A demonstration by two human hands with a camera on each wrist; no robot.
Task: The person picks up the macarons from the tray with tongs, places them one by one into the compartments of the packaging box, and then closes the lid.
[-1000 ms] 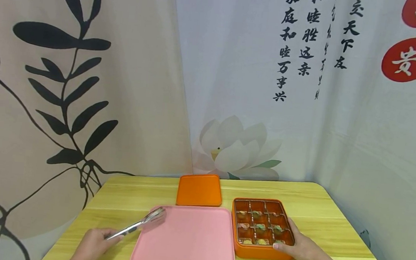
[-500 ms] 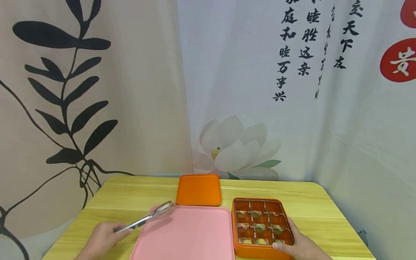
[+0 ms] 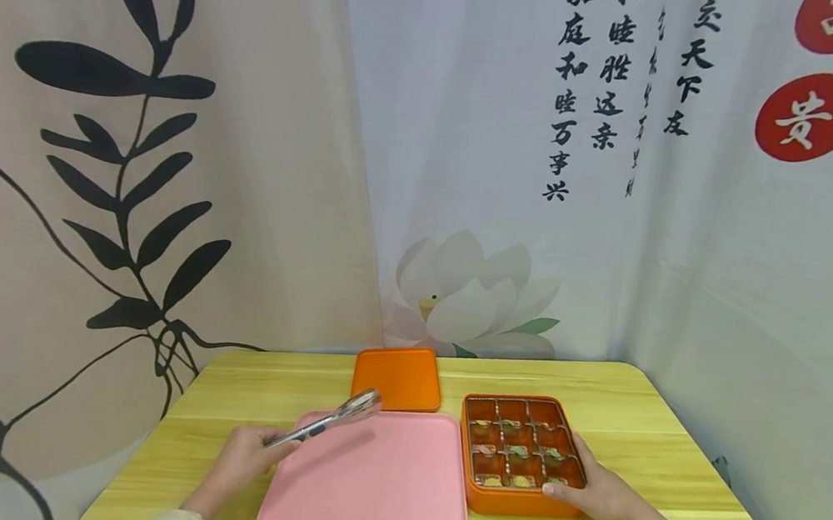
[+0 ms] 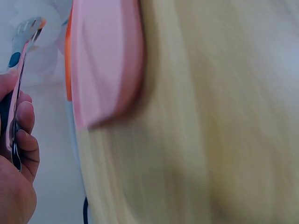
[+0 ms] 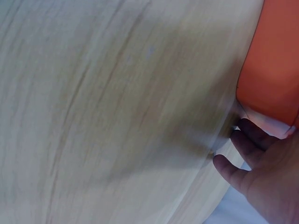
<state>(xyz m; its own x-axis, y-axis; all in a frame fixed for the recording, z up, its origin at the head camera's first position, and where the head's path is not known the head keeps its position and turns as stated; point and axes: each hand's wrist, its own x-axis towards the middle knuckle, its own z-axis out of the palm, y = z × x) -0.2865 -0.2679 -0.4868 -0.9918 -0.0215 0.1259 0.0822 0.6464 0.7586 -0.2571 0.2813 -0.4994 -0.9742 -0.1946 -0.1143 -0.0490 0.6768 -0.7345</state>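
Note:
My left hand (image 3: 241, 457) grips a pair of metal tongs (image 3: 329, 421) by the handle end. Their tips slant up to the right, over the far left part of a pink tray (image 3: 379, 495). In the left wrist view, fingers and thumb curl round the tongs (image 4: 17, 59). To the tray's right stands an orange box (image 3: 524, 503) with a clear divided insert. Small yellow, green and pink pieces (image 3: 518, 451) lie in its compartments. My right hand (image 3: 611, 490) holds the box's near right corner, thumb at the front rim, fingers along the right side.
Behind the tray lies a flat orange lid (image 3: 396, 374), partly overlapped by the tongs' tips in the head view. Everything stands on a light wooden table (image 3: 656, 434). Printed curtains (image 3: 283, 155) hang right behind its back edge.
My left hand has moved right and a little up with the tongs, from the tray's left edge to over the tray. The right hand stays at the box.

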